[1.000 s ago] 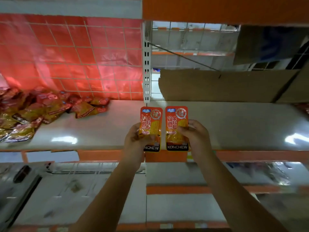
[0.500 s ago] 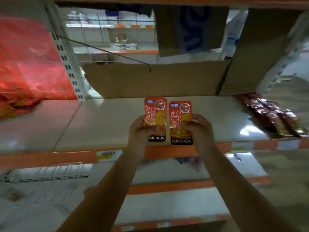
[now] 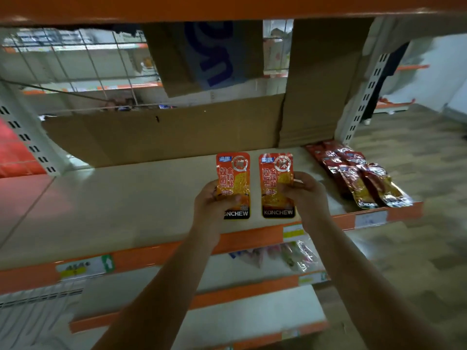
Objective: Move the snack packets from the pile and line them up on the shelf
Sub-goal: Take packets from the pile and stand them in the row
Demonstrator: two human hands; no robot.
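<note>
Two snack packets were in hand in the head view, one per hand, held above the shelf mid-span. Left hand gripped the left packet with fingers curled round its lower left edge and thumb over the front; right hand pinched the right packet at its right edge. Both packets stood upright, long axis vertical in frame, printed fronts toward the camera, KONCHEW band at the bottom, side by side and just apart. Likely held that way to keep labels matched before setting down. Laid row of packets sat at the shelf's right end, long axes running front to back, bottoms toward the orange front lip; probable target was beside it. Cardboard backed the shelf.
</note>
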